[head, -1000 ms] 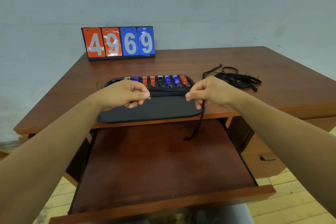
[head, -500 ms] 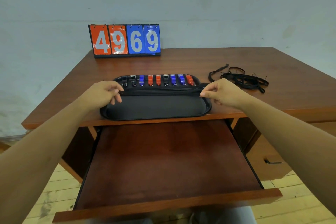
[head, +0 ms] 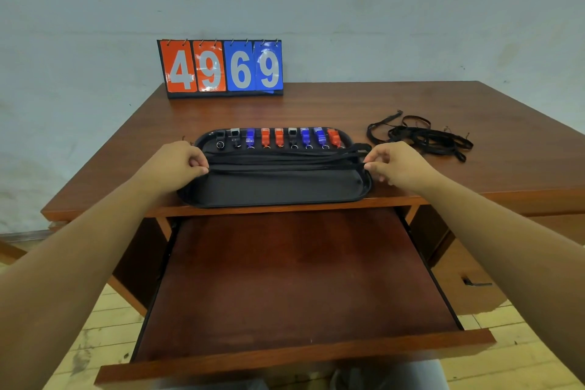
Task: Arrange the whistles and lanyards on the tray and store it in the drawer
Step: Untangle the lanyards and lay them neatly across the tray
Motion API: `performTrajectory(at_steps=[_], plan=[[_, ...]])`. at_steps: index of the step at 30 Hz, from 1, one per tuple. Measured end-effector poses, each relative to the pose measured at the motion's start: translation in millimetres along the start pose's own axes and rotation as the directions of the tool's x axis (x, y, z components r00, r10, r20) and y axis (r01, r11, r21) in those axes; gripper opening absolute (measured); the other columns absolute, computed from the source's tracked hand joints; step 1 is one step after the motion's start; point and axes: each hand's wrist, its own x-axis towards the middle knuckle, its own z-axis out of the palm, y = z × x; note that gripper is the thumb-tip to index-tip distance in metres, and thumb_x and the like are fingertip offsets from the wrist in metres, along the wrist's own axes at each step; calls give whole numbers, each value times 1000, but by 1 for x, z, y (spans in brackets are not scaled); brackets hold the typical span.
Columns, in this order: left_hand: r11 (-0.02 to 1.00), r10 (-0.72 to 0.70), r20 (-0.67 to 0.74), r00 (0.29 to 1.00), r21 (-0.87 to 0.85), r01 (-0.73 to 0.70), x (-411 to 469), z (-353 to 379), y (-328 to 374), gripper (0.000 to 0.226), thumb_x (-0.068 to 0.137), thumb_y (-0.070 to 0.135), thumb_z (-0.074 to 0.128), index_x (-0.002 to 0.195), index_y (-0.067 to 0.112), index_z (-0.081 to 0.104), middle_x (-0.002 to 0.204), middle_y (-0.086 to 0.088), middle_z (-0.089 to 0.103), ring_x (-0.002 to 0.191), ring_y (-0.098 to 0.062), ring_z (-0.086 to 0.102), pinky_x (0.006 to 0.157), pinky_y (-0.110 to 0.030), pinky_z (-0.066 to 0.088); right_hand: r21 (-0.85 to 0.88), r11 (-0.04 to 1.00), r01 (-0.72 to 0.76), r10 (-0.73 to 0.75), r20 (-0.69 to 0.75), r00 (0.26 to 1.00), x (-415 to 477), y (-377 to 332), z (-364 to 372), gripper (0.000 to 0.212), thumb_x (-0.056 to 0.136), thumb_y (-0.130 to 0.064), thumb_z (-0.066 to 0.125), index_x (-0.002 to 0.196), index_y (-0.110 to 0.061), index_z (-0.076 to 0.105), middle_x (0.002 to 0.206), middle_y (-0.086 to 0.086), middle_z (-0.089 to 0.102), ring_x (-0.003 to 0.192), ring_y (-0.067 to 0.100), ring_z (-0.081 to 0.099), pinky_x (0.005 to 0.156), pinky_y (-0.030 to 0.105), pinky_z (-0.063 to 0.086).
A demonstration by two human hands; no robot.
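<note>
Pinched between my thumb and forefinger at each end, a black lanyard (head: 285, 169) is stretched straight across the tray (head: 278, 191); my left hand (head: 177, 161) grips its left end and my right hand (head: 391, 161) its right end, the other fingers curled loosely. Both forearms reach forward from the lower corners, wrists level, hands at the tray's two short ends.

Flat woven lanyards already lie in parallel strips (head: 285, 157) just behind the one I hold. Beyond them a row of whistles (head: 278, 137) stands side by side along the far rim: black and silver at the left, then blue, orange, orange, black, blue, blue, orange, each with a small metal ring at its near end.

I see the tray as a shallow black oblong with rounded ends and a raised lip, matte inside. Its near half is bare. It sits at the front edge of the brown wooden desk (head: 411, 98), touching that edge.

Below, the drawer (head: 297, 279) is pulled fully out, a wide flat reddish-brown board with a low front lip.

A loose tangle of black lanyards (head: 421, 136) lies on the desk to the right, apart from the tray. A flip scoreboard (head: 221, 68) reading 4969, two orange cards and two blue, stands at the back edge.
</note>
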Motion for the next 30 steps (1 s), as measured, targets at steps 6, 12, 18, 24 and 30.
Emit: performTrajectory(at_steps=[6, 12, 18, 24, 30], plan=[[999, -37, -60, 998, 36, 39, 8, 4, -5, 8, 89, 18, 70, 92, 16, 76, 93, -4, 65, 86, -15, 55, 79, -30, 44, 15, 1000, -24, 25, -70, 997, 8, 5, 6, 16, 97, -21, 64, 109, -18, 75, 100, -2, 73, 94, 12, 63, 84, 30, 47], [996, -66, -116, 991, 45, 71, 10, 5, 0, 8, 89, 16, 70, 93, 12, 76, 87, -1, 51, 85, -18, 52, 81, -31, 44, 31, 999, -42, 45, -105, 993, 14, 2, 13, 19, 98, -20, 63, 113, -14, 74, 115, 3, 72, 112, 19, 62, 93, 32, 45], [991, -122, -97, 988, 38, 126, 9, 1, 4, 9, 87, 26, 70, 94, 22, 65, 104, -6, 48, 103, -27, 51, 88, -40, 46, 50, 998, -33, 40, -156, 987, 11, 4, 12, 23, 95, -18, 65, 117, -14, 71, 114, 2, 68, 100, 13, 59, 83, 27, 42], [997, -53, -131, 990, -61, 45, 14, 0, 34, 7, 86, 27, 65, 91, 27, 61, 109, -6, 53, 104, -27, 54, 89, -44, 51, 63, 997, -45, 55, -184, 981, 2, 17, -17, 19, 95, -14, 64, 113, -15, 71, 112, 1, 67, 102, 14, 57, 86, 28, 40], [965, 159, -133, 978, -190, -183, 24, 22, 132, 3, 88, 20, 61, 88, 20, 64, 96, 2, 54, 80, -8, 53, 69, -21, 38, -62, 981, -186, 176, -139, 974, -9, 51, -40, 34, 95, -20, 66, 128, -11, 65, 134, 10, 63, 120, 25, 58, 98, 34, 44]])
